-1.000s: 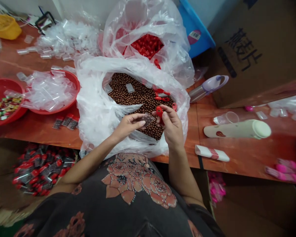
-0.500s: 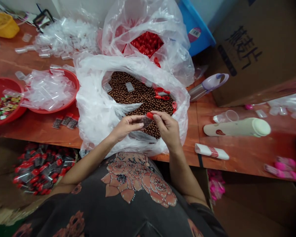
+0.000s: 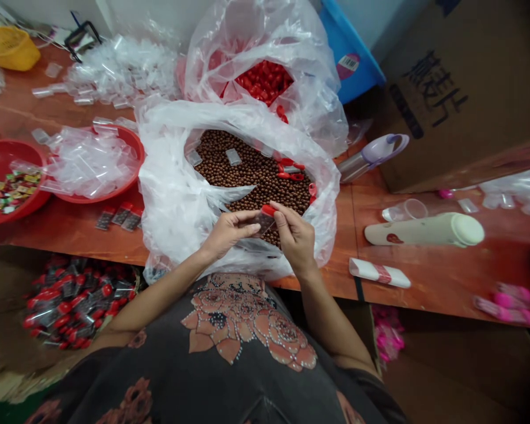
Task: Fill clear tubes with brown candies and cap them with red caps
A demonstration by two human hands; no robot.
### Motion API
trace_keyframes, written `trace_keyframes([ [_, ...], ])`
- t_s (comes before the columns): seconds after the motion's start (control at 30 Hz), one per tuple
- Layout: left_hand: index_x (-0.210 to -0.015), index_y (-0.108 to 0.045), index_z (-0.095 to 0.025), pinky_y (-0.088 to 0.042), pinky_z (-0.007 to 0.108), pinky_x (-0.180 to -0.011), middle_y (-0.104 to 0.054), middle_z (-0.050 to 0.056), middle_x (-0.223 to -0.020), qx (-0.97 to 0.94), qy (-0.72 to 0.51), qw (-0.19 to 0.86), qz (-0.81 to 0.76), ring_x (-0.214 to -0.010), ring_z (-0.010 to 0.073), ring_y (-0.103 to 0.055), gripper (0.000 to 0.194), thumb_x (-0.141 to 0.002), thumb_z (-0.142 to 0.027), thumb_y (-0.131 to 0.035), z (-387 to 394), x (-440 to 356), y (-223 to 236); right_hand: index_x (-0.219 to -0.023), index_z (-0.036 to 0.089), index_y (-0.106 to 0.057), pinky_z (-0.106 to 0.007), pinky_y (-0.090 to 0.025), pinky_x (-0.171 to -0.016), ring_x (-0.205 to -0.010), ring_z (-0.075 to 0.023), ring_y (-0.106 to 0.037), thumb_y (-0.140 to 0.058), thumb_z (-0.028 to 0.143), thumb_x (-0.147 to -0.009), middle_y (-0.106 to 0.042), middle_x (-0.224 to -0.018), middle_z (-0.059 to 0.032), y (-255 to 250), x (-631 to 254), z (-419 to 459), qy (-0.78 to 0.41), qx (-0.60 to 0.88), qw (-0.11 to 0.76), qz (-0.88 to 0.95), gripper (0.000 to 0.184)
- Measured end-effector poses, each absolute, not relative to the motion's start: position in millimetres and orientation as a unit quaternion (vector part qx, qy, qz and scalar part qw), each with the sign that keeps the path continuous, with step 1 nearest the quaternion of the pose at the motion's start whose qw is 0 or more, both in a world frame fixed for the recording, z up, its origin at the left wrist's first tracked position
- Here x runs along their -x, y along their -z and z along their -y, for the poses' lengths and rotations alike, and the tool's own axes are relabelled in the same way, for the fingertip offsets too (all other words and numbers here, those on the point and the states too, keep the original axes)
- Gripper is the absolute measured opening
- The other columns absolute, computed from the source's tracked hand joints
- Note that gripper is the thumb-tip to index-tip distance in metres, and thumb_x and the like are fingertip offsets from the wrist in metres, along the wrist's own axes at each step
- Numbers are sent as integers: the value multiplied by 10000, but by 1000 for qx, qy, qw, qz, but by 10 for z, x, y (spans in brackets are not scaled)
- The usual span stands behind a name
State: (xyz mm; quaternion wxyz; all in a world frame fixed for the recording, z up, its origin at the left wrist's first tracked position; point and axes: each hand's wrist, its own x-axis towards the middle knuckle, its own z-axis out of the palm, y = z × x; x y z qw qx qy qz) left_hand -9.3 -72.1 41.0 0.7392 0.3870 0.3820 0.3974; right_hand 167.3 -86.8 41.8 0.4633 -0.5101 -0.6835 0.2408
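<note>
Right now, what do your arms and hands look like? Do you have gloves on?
No gloves: the left hand and right hand are bare. So are the left forearm and right forearm, with no watch or bracelet showing. The top is dark grey, with big salmon-pink flowers edged in tiny shiny beads.

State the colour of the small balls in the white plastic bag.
The small balls are glossy dark brown, best seen in the head view.

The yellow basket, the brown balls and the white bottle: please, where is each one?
yellow basket [image 3: 11,50], head view, on its side wall
brown balls [image 3: 251,171], head view, on the middle of the pile
white bottle [image 3: 419,231], head view, on its body
</note>
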Motion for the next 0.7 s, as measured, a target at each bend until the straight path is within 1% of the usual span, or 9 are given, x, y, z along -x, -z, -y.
trace_keyframes([
  [0.1,-1145,-741,-202,-568,348,-900,-725,79,-1181,-382,-411,737,-376,-979,178,-682,405,-750,-283,-779,740,73,-437,-1368,355,-554,-452,-536,-1000,-1137,-231,-657,-570,327,-960,-683,-1267,-51,-425,-1660,892,-223,507,442,706,409],
  [0.23,-1105,-738,-196,-549,330,-913,-729,66,-1140,-379,-436,723,-380,-979,173,-672,397,-722,-274,-802,760,47,-436,-1452,304,-406,-502,-501,-1041,-1215,-280,-596,-734,389,-828,-618,-1323,-100,-348,-1675,856,-194,476,412,752,710],
  [0.3,-1076,-728,-193,-542,297,-882,-729,61,-1101,-375,-443,723,-376,-947,158,-666,385,-717,-298,-814,749,31,-436,-1462,281,-358,-513,-486,-1052,-1241,-292,-572,-774,389,-781,-594,-1338,-115,-296,-1687,831,-184,461,404,768,805],
  [0.37,-1027,-706,-186,-542,270,-795,-727,63,-1027,-360,-437,731,-380,-884,152,-663,363,-759,-420,-781,717,7,-444,-1451,279,-353,-507,-490,-1036,-1225,-289,-581,-760,369,-790,-592,-1333,-116,-253,-1688,818,-183,464,388,775,782],
  [0.43,-984,-670,-182,-534,273,-687,-714,68,-898,-333,-419,748,-391,-786,161,-659,456,-819,-607,-657,672,-29,-453,-1424,284,-375,-507,-498,-1009,-1187,-291,-599,-745,354,-788,-605,-1307,-110,-224,-1672,818,-183,471,371,779,739],
  [0.5,-983,-632,-187,-516,285,-598,-677,62,-764,-311,-390,769,-399,-669,165,-644,567,-845,-725,-519,637,-77,-444,-1394,284,-405,-515,-489,-1008,-1188,-301,-592,-742,350,-771,-602,-1300,-109,-210,-1644,826,-175,471,364,784,711],
  [0.57,-994,-595,-197,-478,272,-528,-630,34,-672,-306,-377,772,-410,-556,141,-597,553,-864,-723,-483,627,-132,-411,-1372,286,-432,-524,-468,-1023,-1215,-312,-569,-742,364,-760,-588,-1317,-110,-210,-1615,837,-157,475,361,787,690],
  [0.63,-993,-558,-213,-429,246,-478,-578,-6,-615,-310,-397,754,-422,-478,108,-534,440,-891,-638,-508,641,-183,-367,-1359,293,-452,-528,-451,-1028,-1227,-323,-558,-751,391,-754,-583,-1332,-109,-221,-1592,850,-136,484,353,789,682],
  [0.7,-998,-530,-225,-399,234,-455,-537,-33,-582,-317,-426,735,-422,-447,98,-496,342,-916,-554,-495,665,-214,-340,-1349,302,-470,-528,-441,-1026,-1223,-325,-561,-763,393,-754,-589,-1339,-104,-236,-1580,866,-125,486,345,793,670],
])
